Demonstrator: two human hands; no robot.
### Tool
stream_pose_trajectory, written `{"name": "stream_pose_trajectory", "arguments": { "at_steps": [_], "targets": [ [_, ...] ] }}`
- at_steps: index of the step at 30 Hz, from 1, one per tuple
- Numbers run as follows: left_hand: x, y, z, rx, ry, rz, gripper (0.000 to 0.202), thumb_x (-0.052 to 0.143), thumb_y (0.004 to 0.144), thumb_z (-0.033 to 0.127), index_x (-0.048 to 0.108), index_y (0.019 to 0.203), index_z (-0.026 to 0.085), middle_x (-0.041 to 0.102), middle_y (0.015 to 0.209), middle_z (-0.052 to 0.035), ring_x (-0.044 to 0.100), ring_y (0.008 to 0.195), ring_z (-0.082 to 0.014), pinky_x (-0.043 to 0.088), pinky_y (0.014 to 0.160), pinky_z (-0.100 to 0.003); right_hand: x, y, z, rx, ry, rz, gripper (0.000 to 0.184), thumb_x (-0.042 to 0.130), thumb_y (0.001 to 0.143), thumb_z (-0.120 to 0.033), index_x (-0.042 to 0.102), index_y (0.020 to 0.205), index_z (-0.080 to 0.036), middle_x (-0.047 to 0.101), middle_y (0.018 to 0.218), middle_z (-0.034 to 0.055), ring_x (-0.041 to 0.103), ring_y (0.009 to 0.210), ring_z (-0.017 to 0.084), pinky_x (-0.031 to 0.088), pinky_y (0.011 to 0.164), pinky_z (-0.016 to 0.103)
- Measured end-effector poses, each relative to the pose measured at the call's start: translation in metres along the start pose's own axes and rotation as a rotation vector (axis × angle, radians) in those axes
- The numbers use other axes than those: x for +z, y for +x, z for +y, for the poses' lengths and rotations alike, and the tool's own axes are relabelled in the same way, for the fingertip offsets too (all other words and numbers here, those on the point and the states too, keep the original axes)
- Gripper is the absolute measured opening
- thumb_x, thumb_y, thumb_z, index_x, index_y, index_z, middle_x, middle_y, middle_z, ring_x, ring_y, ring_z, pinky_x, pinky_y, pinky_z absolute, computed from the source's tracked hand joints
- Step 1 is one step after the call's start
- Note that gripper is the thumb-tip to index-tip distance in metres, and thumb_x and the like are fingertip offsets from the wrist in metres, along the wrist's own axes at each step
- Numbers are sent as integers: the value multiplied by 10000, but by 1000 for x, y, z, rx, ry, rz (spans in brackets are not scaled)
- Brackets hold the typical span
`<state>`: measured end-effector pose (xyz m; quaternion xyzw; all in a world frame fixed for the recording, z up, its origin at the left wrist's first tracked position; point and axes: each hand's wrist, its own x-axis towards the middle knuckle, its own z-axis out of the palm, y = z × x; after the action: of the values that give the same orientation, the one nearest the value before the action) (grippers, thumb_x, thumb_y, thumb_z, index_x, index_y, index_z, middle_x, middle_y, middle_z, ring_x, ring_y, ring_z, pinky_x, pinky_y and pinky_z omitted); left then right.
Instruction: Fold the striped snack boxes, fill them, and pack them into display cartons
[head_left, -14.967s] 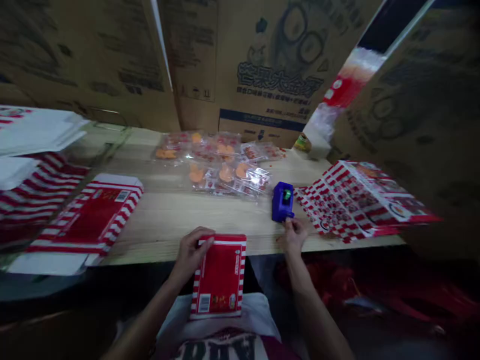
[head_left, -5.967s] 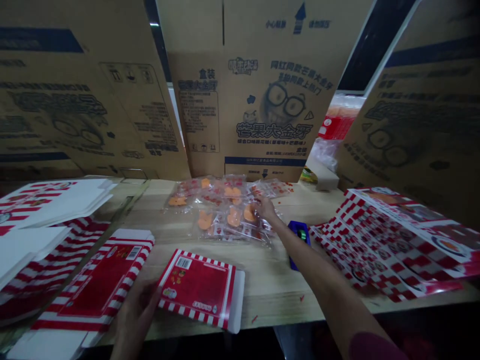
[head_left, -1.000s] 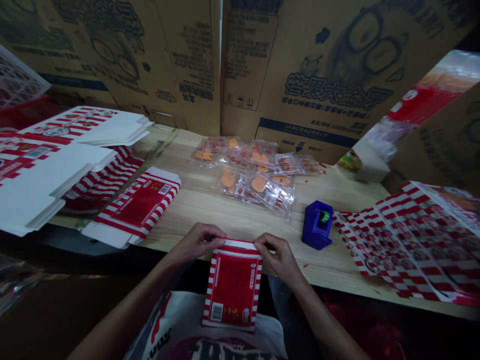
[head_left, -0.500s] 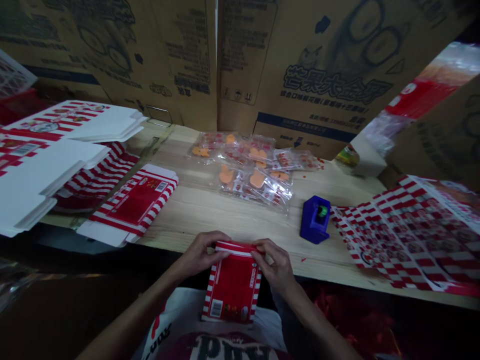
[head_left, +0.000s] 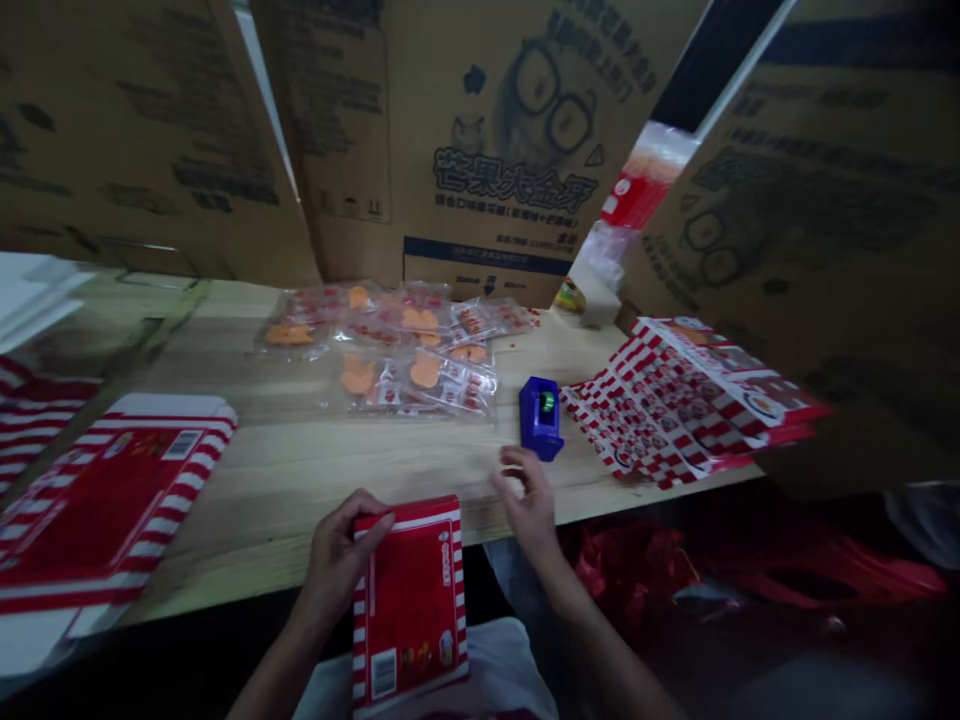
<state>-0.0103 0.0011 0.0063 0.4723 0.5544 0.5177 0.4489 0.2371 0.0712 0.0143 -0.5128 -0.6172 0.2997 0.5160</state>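
Observation:
A red box with red-and-white striped edges [head_left: 409, 600] stands on my lap against the table's front edge. My left hand [head_left: 337, 555] grips its upper left corner, thumb over the closed top flap. My right hand [head_left: 529, 500] is off the box, fingers apart and empty, hovering over the table edge just short of the blue tape dispenser [head_left: 540, 418]. Clear packets of orange sweets [head_left: 397, 350] lie spread on the wooden table [head_left: 300, 470] beyond the box.
A flat red-striped carton [head_left: 97, 500] lies at the left, with more striped cartons behind it. A fanned pile of red-checked printed sheets [head_left: 675, 400] lies at the right. Large cardboard boxes [head_left: 487, 150] wall in the back and right side.
My right hand has let go of the box top and moved right toward the tape dispenser. My left hand keeps hold of the box. The view has swung to the right.

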Motion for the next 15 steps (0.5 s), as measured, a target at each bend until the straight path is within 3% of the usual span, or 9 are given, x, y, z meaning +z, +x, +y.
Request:
{"name": "stream_pose_trajectory", "arguments": {
  "at_steps": [3, 6, 10, 15],
  "targets": [
    [-2, 3, -1, 32, 16, -40, 141, 678, 792, 334, 694, 808, 195, 582, 781, -11, 553, 755, -163, 406, 688, -249, -42, 29, 31, 55, -141, 370, 280, 648, 790, -404, 634, 945, -171, 595, 1010, 84, 566, 797, 169, 476, 656, 281],
    [2, 5, -1, 40, 2, -56, 152, 685, 783, 347, 713, 793, 198, 575, 763, -16, 554, 739, -168, 410, 688, -259, -65, 53, 61, 163, -139, 391, 324, 678, 715, -464, 672, 801, -151, 627, 839, 56, 532, 667, 156, 436, 598, 279],
    [5, 4, 2, 22, -13, -50, 171, 684, 780, 365, 710, 760, 197, 570, 750, -16, 553, 729, -168, 409, 687, -261, -58, 68, 78, 206, -54, 391, 299, 732, 612, -446, 682, 659, -154, 584, 602, 4, 484, 568, 145, 395, 549, 273],
    [-1, 1, 0, -10, -23, -40, 183, 679, 786, 381, 703, 787, 200, 582, 798, -20, 561, 769, -175, 418, 702, -260, -38, 63, 78, 186, 95, 530, 334, 724, 610, -475, 662, 670, -152, 589, 677, 24, 514, 636, 156, 412, 565, 278]
  ]
}}
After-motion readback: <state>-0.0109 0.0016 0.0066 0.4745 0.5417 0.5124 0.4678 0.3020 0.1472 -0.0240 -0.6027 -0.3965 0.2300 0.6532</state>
